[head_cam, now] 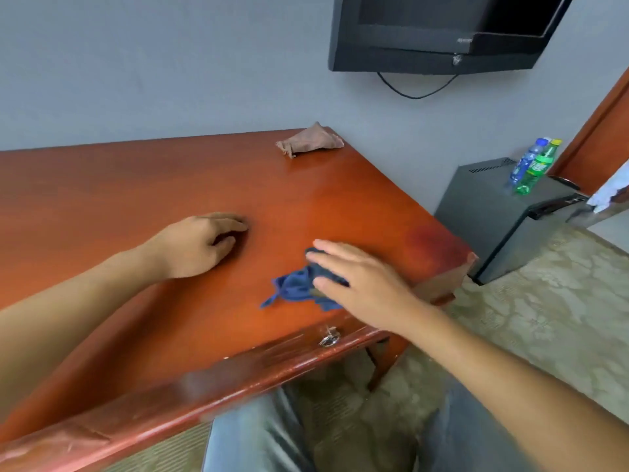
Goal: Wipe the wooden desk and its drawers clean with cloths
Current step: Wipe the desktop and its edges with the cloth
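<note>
A reddish wooden desk (136, 206) fills the left and middle of the view. My right hand (360, 281) presses flat on a crumpled blue cloth (292, 287) near the desk's front right edge. My left hand (200, 243) rests on the bare top to the left of the cloth, fingers loosely curled, holding nothing. A tan cloth (311, 139) lies bunched at the far right corner, by the wall. Below the front edge, a drawer front with a metal keyhole and key (329, 337) shows.
A dark mini fridge (493, 212) stands right of the desk with two plastic bottles (534, 165) on top. A black television (439, 32) hangs on the grey wall above. Patterned carpet (551, 301) covers the floor. My legs are under the desk's front edge.
</note>
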The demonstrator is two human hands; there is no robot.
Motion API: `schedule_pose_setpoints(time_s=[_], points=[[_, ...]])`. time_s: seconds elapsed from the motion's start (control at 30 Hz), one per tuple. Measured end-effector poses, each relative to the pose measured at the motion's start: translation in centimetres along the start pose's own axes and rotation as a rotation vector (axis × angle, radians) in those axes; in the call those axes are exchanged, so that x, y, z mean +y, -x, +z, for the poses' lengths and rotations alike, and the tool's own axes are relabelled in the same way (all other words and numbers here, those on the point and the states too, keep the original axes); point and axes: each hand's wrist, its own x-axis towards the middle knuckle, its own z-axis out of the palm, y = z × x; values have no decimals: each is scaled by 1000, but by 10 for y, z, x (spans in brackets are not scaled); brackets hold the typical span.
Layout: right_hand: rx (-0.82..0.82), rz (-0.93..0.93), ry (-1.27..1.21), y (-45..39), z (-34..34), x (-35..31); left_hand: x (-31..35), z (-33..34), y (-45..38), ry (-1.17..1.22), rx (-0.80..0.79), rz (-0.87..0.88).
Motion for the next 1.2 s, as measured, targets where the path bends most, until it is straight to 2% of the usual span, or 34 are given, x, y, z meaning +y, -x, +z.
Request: schedule_pose_setpoints(time_s=[0.1,0.17,0.27,0.3,0.37,0.5,0.57,0.63,0.67,0.73,0.83,0.87,0.93,1.03,1.13,1.2], points=[[119,366,206,-27,-37,96,-27,-7,67,-135,110,-118],[88,521,234,-48,-47,135,-39,-5,98,-204,47,-243],[51,585,279,-98,-27,111,-40,6,110,-176,-38,-404],[20,547,289,-113,-14,80,-37,10,109,-175,-12,-408],[-68,360,247,-134,19,5,-34,14,106,-131,75,-398],[-306,-232,45,-123,75,-138,-42,12,110,217,425,-481],[-402,-456,-20,-111,84,-165,-44,10,112,325,583,-546],[-370,-501,27,-123,79,-151,-43,10,115,344,630,-569],[-323,-427,66,-138,74,-132,-43,10,117,349,637,-566],[-193,-144,148,-177,64,-81,-44,8,123,349,633,-542],[-61,266,256,-234,54,-20,-55,4,143,124,457,-453],[-66,335,268,-249,57,-18,-63,1,155,-6,381,-424],[-100,352,271,-276,73,-48,-87,-11,181,-202,330,-440],[-166,76,232,-287,115,-153,-129,-30,221,-258,365,-639],[-288,-387,156,-236,167,-284,-163,-39,262,-202,416,-810],[-418,-698,80,-177,189,-347,-179,-43,293,-158,421,-839]])
